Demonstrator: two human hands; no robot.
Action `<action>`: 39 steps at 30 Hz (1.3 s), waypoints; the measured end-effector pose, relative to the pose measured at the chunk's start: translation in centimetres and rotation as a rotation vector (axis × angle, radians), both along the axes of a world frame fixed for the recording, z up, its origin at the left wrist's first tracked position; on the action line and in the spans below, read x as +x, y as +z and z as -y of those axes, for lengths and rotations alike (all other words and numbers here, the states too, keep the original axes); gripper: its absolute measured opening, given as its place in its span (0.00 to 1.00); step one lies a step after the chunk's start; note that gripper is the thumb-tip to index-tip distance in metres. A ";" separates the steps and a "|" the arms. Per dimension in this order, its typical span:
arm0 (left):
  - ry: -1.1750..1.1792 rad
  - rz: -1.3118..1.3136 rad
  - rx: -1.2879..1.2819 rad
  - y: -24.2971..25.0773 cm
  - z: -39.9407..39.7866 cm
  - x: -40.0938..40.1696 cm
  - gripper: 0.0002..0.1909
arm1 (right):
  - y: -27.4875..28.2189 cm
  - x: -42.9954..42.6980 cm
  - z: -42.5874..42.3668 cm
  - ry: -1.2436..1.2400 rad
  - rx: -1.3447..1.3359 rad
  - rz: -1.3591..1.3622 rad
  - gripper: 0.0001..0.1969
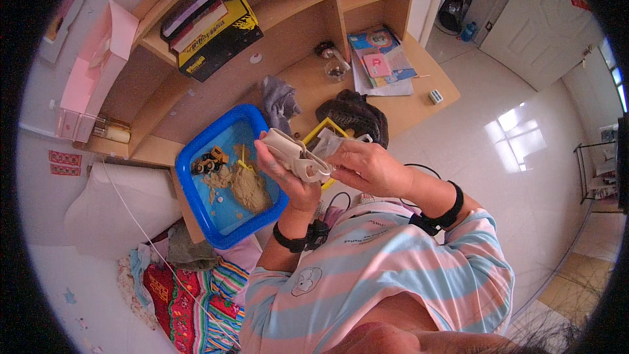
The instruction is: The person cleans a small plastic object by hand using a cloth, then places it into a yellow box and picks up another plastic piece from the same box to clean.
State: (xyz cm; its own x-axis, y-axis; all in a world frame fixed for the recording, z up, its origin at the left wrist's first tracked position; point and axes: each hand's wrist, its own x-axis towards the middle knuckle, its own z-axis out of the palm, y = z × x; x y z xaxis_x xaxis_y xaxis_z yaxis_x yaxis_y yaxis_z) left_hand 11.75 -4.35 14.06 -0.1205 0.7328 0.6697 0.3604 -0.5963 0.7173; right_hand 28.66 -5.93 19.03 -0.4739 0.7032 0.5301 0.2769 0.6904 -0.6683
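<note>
My left hand holds up a small cream purse-like case, which has a looped strap hanging at its near end. My right hand is beside it, its fingers bent around a piece of clear plastic, perhaps a small bag. Whether the right fingertips also touch the strap is hard to tell. Beneath the hands is a yellow-rimmed box, mostly hidden by them. Left of my left hand lies a blue inflatable tray with sand and a toy construction vehicle inside.
Behind the hands, a dark mesh-like cloth bag and a grey cloth lie on the wooden desk. Books and papers rest farther back, below shelves. A bed with colourful bedding is at lower left; tiled floor extends right.
</note>
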 end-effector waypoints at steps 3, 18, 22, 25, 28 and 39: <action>0.021 0.033 0.011 -0.5 -0.3 -0.1 0.51 | 0.2 0.1 0.3 -0.080 -0.005 0.060 0.12; -0.927 -0.439 -0.348 5.2 -0.8 -4.2 0.48 | 2.3 2.2 0.6 0.231 -0.038 0.432 0.13; -0.924 -0.644 -0.305 4.5 -1.1 -3.2 0.38 | 1.7 2.1 0.7 0.262 -0.010 0.399 0.14; -0.818 -0.581 -0.554 3.9 -0.1 -3.4 0.28 | 1.4 2.5 0.5 0.248 0.096 0.402 0.14; -0.816 -0.440 -0.941 5.4 0.3 -2.9 0.20 | 1.8 2.9 0.6 0.165 -0.005 0.460 0.11; -0.445 -0.682 -0.209 5.9 0.8 -2.1 0.10 | 1.6 2.7 0.9 0.064 0.069 0.450 0.09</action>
